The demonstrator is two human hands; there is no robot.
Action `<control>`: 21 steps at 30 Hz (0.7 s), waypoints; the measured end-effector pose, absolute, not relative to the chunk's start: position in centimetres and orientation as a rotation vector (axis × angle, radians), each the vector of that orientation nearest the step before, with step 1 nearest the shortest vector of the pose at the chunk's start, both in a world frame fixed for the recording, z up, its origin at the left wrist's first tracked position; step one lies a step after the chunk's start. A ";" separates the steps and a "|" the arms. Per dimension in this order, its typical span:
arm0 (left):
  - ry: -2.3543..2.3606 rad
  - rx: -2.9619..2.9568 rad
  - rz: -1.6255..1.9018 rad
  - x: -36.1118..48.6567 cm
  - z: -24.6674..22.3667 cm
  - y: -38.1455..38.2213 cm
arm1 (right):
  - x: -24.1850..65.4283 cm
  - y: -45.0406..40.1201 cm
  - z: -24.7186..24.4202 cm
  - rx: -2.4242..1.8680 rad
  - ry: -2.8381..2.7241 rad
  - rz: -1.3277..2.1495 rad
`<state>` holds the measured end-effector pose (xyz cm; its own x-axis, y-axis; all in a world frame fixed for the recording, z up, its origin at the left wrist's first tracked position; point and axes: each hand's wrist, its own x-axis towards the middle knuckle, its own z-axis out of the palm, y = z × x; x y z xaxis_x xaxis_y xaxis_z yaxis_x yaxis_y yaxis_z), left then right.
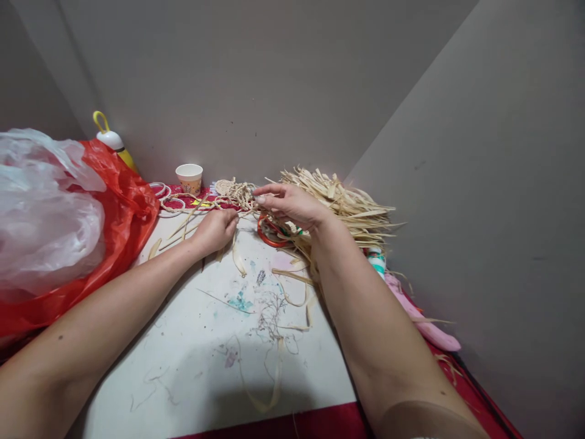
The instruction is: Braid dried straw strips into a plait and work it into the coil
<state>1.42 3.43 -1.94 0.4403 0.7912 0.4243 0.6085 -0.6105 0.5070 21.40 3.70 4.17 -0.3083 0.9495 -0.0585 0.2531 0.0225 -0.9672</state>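
Observation:
My left hand is closed in a pinch over the far part of the white board, with pale dry straw strips at its fingertips. The exact grip is hidden behind the fingers. To its right, my right hand is held with fingers stretched forward and apart. Its fingertips are close to a tangle of thin braided straw cord; whether they touch it I cannot tell. Under the right hand lies an orange-red ring-shaped handle, partly covered. A large bundle of dry straw spreads behind and right of that hand.
A paper cup stands at the back by the wall. On the left is a red plastic bag with a clear bag, and a yellow-white bottle behind. A pink object lies along the right wall. Scraps litter the white board.

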 end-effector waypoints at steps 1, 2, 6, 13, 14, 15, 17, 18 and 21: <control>1.203 2.405 0.942 1.4 -2.0 3.5 | 21.5 3.6 4.3 -1.224 -1.639 1.359; 1.197 2.390 0.953 1.4 -2.0 3.5 | 21.6 3.6 4.3 -1.209 -1.648 1.374; 1.182 2.286 0.997 1.5 -1.9 3.4 | 21.9 3.7 4.2 -1.165 -1.649 1.357; 1.086 2.102 0.993 1.9 -1.4 3.1 | 21.4 3.8 4.1 -1.105 -1.692 1.235; 1.070 2.078 1.002 2.0 -1.3 3.0 | 21.2 3.7 4.1 -1.093 -1.685 1.220; 1.052 2.053 1.014 2.1 -1.1 2.9 | 21.1 3.7 4.2 -1.080 -1.672 1.203; 1.008 1.997 1.051 2.3 -0.7 2.7 | 20.8 3.5 4.5 -1.064 -1.636 1.177; 0.985 1.963 1.072 2.4 -0.6 2.5 | 20.6 3.4 4.7 -1.058 -1.617 1.172; 0.942 1.808 1.141 2.6 0.0 2.2 | 20.6 3.2 5.1 -1.047 -1.578 1.204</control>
<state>2.61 2.22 -0.04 0.3208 0.8804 0.3492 0.1760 -0.4177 0.8913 20.59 3.19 5.11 -0.2695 0.9523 0.1434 0.1132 0.1792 -0.9773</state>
